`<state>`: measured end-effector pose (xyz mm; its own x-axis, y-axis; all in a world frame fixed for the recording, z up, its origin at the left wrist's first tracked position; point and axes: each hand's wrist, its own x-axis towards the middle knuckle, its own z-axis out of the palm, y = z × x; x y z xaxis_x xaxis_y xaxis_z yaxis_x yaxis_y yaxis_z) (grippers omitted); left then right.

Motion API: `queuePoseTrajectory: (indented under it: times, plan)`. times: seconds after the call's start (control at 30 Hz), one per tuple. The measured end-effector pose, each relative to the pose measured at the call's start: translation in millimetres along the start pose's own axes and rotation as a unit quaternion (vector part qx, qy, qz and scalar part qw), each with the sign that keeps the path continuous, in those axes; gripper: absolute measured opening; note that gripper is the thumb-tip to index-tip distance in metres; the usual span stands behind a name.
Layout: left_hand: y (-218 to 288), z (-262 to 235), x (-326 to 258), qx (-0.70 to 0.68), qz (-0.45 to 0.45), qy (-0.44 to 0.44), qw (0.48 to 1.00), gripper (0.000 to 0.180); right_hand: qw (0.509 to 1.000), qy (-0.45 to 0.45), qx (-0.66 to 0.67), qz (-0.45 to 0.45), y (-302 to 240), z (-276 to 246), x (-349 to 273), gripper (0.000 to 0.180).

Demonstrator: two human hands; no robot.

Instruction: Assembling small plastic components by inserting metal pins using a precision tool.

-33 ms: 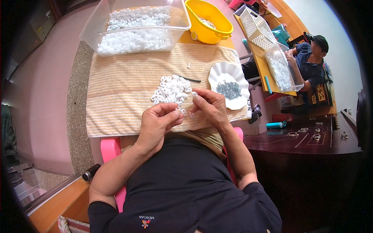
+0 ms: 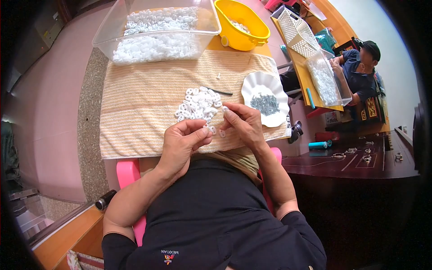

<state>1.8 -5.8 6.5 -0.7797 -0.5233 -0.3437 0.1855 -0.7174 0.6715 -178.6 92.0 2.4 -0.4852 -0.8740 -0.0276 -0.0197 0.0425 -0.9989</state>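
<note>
Over the near part of a striped towel (image 2: 135, 112), my left hand (image 2: 183, 140) pinches a small white plastic piece (image 2: 206, 126) between thumb and forefinger. Just right of it, my right hand (image 2: 245, 122) is closed too, with a small white piece (image 2: 225, 108) at its fingertips, largely covered. A heap of white two-holed plastic pieces (image 2: 193, 104) lies beyond my hands. Below my right fingers a loose white piece (image 2: 222, 133) rests on the towel. A thin black tool (image 2: 220, 92) lies at the heap's far edge. To the right, a white fluted dish (image 2: 253, 81) holds many tiny dark grey parts.
At the far left stands a clear bin (image 2: 157, 47) of white pieces, beside a yellow tub (image 2: 234, 38). A tiny white part (image 2: 219, 76) sits alone on the towel. At right, another person (image 2: 360, 67) works over a clear box (image 2: 323, 78) near a white perforated basket (image 2: 297, 33).
</note>
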Motion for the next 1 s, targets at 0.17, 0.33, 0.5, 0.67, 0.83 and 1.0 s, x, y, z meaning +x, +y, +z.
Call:
queuePoseTrajectory:
  times: [0.17, 0.33, 0.5, 0.67, 0.83, 1.0]
  plan:
    - [-1, -1, 0, 0.0, -0.001, 0.002, 1.0, 0.016, 1.0, 0.004, -0.013, -0.021, 2, 1, -1, 0.024]
    - [-1, 0, 0, -0.003, 0.0, 0.004, 1.0, 0.016, 0.998, 0.008, -0.045, -0.034, 4, 0, -1, 0.021]
    - [-1, 0, 0, -0.006, -0.001, 0.003, 1.0, 0.015, 0.983, 0.01, -0.161, -0.092, 2, -4, 0, 0.017]
    - [0, 0, 0, -0.006, -0.003, 0.007, 1.0, 0.015, 0.935, 0.009, -0.313, -0.169, -13, -5, 0, 0.015]
    - [0, 0, 0, -0.002, -0.001, 0.008, 1.0, 0.015, 0.854, -0.033, -0.46, -0.24, -23, -10, -1, 0.013]
    - [0, 0, 0, -0.003, -0.004, 0.007, 1.0, 0.016, 0.823, -0.068, -0.515, -0.231, -26, -11, -4, 0.015]
